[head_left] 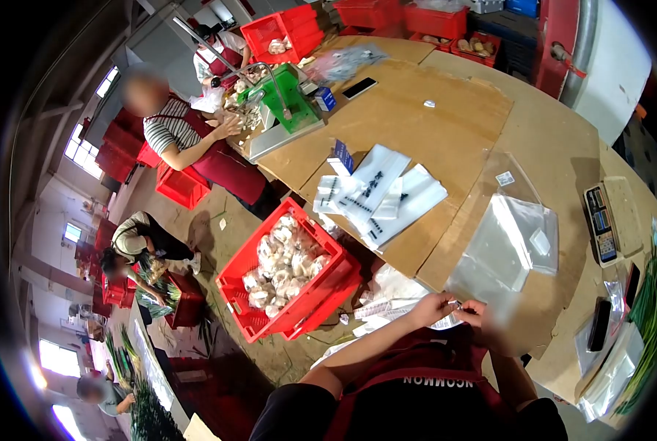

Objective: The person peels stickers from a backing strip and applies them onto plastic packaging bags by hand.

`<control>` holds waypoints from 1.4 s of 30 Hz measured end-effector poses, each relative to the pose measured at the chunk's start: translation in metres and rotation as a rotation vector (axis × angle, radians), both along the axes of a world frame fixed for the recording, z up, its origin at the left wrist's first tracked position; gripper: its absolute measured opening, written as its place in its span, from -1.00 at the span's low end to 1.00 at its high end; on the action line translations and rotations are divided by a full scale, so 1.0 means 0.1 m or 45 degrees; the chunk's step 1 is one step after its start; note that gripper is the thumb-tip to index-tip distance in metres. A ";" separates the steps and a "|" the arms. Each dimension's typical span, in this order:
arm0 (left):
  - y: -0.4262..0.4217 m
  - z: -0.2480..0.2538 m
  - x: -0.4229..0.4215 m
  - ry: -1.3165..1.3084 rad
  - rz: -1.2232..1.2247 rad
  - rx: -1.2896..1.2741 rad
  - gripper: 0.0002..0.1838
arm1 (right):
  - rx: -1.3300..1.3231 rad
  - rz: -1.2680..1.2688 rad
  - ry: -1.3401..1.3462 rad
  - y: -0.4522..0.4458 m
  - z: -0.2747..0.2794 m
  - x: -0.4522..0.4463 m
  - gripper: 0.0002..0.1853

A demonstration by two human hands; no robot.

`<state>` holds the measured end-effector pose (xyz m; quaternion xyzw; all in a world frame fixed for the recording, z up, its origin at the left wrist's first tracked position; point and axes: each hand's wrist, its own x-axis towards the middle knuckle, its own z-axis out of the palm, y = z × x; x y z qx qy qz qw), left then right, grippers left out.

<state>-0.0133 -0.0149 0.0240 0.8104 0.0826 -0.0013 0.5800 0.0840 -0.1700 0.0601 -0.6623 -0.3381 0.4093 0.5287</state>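
Note:
My left hand [435, 309] is closed, with its fingertips drawn together in front of my dark red apron [416, 375]. Close beside it, my right hand [474, 313] is closed too, its fingers pinched near the left fingertips. Something small and whitish shows between the two hands, too small to name. Just below them lies a white printed strip [446, 322]. Beyond my hands, clear plastic bags [501, 246] lie flat on the cardboard-covered table [460, 110]. A blurred patch covers the area right of my right hand.
Left of the table stand stacked red crates [317, 294] with bagged mushrooms [288, 257]. Printed bags [380, 191], a green scale [288, 99] and a phone [359, 88] lie farther off. At right are another scale [601, 224] and green stalks [651, 309]. Co-workers [196, 140] stand at left.

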 end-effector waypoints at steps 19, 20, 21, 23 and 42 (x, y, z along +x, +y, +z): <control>0.11 0.01 -0.19 0.065 0.284 -0.315 -0.77 | -0.227 -0.529 -1.173 -0.27 -0.29 0.73 -0.68; 0.13 0.01 -0.20 0.076 0.274 -0.324 -0.77 | -0.139 -0.406 -1.352 -0.27 -0.28 0.67 -0.72; 0.14 0.02 -0.20 -0.015 0.202 -0.183 -0.78 | -0.056 -0.283 -1.533 -0.30 -0.25 0.63 -0.76; 0.17 -0.07 -0.13 -0.134 -0.012 -0.141 -0.78 | -0.179 -0.264 -1.518 -0.33 -0.37 0.69 -0.78; 0.12 0.30 -0.07 0.068 0.152 -0.291 -0.75 | 0.071 -0.624 -0.347 -0.33 -0.34 0.88 -0.89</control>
